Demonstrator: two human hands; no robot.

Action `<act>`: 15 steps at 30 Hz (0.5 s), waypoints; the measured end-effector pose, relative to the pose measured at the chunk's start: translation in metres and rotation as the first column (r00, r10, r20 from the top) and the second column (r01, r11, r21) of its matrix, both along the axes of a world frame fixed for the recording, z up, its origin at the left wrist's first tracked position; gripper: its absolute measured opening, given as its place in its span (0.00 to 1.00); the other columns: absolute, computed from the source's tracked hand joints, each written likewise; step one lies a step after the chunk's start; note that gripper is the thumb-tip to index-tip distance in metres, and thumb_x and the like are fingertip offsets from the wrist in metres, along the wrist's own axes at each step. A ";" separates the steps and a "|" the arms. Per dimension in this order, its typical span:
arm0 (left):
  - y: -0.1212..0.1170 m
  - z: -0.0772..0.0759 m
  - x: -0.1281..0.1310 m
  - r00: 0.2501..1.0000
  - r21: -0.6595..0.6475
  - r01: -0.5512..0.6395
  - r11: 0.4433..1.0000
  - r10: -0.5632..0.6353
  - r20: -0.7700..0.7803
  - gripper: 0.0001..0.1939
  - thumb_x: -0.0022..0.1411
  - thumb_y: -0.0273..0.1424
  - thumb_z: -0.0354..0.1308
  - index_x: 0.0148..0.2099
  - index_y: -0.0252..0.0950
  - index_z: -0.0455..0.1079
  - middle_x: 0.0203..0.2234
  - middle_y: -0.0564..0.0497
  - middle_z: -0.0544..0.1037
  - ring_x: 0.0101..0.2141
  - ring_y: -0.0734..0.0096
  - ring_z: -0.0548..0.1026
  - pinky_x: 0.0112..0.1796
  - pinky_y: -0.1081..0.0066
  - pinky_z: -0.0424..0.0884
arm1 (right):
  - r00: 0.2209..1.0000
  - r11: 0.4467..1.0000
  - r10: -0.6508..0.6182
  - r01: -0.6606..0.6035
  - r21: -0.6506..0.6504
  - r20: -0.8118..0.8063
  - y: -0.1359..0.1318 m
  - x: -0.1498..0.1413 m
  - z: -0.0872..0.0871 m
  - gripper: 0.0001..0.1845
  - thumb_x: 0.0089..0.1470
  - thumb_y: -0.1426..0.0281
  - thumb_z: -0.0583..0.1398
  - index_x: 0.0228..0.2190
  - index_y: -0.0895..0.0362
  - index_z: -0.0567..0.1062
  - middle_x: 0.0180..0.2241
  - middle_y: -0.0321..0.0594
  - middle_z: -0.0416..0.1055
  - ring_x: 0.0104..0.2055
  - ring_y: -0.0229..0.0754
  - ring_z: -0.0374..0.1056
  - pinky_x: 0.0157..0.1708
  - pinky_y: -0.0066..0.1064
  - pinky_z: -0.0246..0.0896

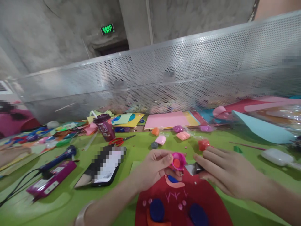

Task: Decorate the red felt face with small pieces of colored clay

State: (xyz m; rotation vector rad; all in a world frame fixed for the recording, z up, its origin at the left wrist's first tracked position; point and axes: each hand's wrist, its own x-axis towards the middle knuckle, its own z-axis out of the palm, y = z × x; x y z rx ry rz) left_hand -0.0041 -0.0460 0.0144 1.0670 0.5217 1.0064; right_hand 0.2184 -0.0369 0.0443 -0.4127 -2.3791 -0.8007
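Note:
In the middle of the view, my left hand [156, 166] pinches a bright pink clay ring [179, 158] between thumb and fingers, with an orange round piece [176, 163] inside it. My right hand [225, 172] is closed on a small flat blade [192, 169], silvery with a dark base, whose tip points at the ring a short gap away. Beneath both hands lies a red face-shaped cutout [207, 201]. It bears dark blue ovals [156, 210], a curved peach strip [175, 184], small pink dots and pink lines.
A phone [110, 166], red-handled scissors [117, 142] and a lidded cup [104, 127] stand left of my hands. Farther left are a purple power strip [53, 180] and a glue gun [60, 159]. Clay packets [182, 135] lie ahead, before a perforated metal panel [199, 69]. Another person's hand [14, 155] rests far left.

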 end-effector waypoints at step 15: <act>-0.003 0.001 0.001 0.998 0.154 -0.043 0.987 0.050 -0.042 0.16 0.47 0.37 0.67 0.37 0.33 0.73 0.24 0.51 0.76 0.22 0.75 0.75 0.28 0.74 0.73 | 0.996 0.997 -0.070 0.071 -0.013 0.061 -0.001 0.000 -0.001 0.21 0.64 0.67 0.41 0.33 0.61 0.70 0.25 0.43 0.71 0.24 0.39 0.66 0.22 0.30 0.54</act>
